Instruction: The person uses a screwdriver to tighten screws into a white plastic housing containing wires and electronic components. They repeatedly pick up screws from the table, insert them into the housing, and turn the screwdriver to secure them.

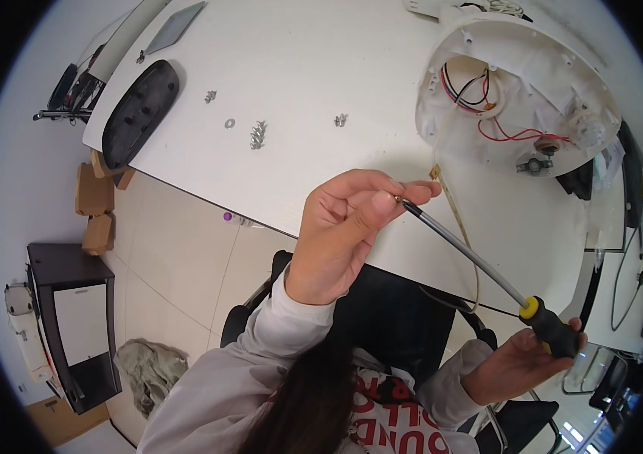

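My right hand grips the black and yellow handle of a screwdriver, whose shaft slants up and left. At its tip, my left hand pinches a small brass-coloured screw between thumb and forefinger, the screw touching or nearly touching the tip. Both hands are raised in front of the table edge. Beyond them, at the far right, lies a white rounded plastic housing, its inside facing up, with red, black and white wires. A pale cable with a small brownish tab at its upper part hangs down past the screwdriver.
On the white table lie small piles of screws and a washer. A black oval cover rests at the left edge, near a grey flat panel. A black chair stands below; cardboard boxes sit on the left.
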`<control>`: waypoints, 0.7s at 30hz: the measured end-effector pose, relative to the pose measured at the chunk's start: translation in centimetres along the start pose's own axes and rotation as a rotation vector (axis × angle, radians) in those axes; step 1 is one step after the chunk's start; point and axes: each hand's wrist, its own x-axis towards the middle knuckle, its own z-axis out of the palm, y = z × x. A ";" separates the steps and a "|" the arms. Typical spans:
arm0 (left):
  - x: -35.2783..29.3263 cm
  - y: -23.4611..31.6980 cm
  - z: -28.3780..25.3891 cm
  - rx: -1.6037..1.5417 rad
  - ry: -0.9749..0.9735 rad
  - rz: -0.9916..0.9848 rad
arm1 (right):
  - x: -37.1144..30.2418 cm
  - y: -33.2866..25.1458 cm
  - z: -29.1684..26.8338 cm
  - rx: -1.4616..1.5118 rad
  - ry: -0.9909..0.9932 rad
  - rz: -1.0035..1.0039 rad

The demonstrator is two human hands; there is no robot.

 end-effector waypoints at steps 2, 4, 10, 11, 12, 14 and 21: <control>0.0 0.0 0.0 0.011 -0.020 -0.002 | -0.1 0.0 0.0 0.001 0.009 0.003; 0.0 0.1 -0.1 0.065 -0.028 0.003 | -0.1 -0.1 -0.1 -0.009 0.007 0.008; 0.0 0.2 0.1 0.071 -0.023 -0.027 | 0.0 0.3 1.3 -0.129 0.113 0.036; 0.0 0.2 0.2 0.051 -0.021 -0.034 | 0.0 0.3 1.3 -0.136 0.120 0.033; -0.1 0.2 0.3 0.073 -0.015 -0.020 | 0.0 0.4 1.2 -0.144 0.127 0.030; -0.1 0.3 0.5 0.118 -0.004 0.006 | 0.0 0.4 0.7 -0.176 0.120 0.014; -0.3 0.2 0.4 0.303 -0.037 0.037 | -0.2 0.2 0.1 -0.210 0.122 0.029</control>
